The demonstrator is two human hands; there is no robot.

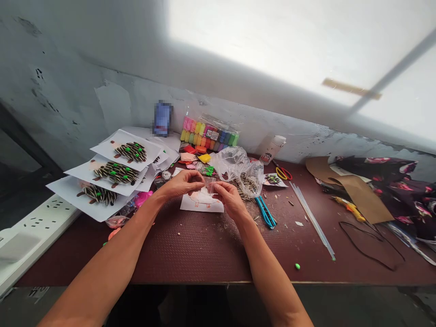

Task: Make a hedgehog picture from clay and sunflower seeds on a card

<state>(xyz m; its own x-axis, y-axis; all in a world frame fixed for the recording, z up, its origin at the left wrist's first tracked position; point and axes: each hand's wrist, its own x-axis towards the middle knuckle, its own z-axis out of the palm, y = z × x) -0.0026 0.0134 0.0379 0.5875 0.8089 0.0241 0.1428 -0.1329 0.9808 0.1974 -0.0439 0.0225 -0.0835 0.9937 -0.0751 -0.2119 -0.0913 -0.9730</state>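
My left hand [188, 182] and my right hand [229, 196] meet over the middle of the table, fingers pinched. Between them is a small clear plastic packet [210, 185], its contents too small to make out. The right fingers grip its edge; the left fingertips are closed at its other side. Below lies a white paper card [201, 205] with an outlined animal drawing, partly covered by my hands. Beyond my right hand, a clear plastic bag [235, 161] and striped sunflower seeds [245, 185] lie close by.
Finished-looking seed-covered cards [124, 150] are stacked at left beside a power strip [37, 231]. Coloured clay packs [211, 134] lean at the wall. Rightward are a blue utility knife [265, 212], scissors [283, 173], glue sticks [313, 220], a yellow glue gun [352, 209] and a bottle [272, 149].
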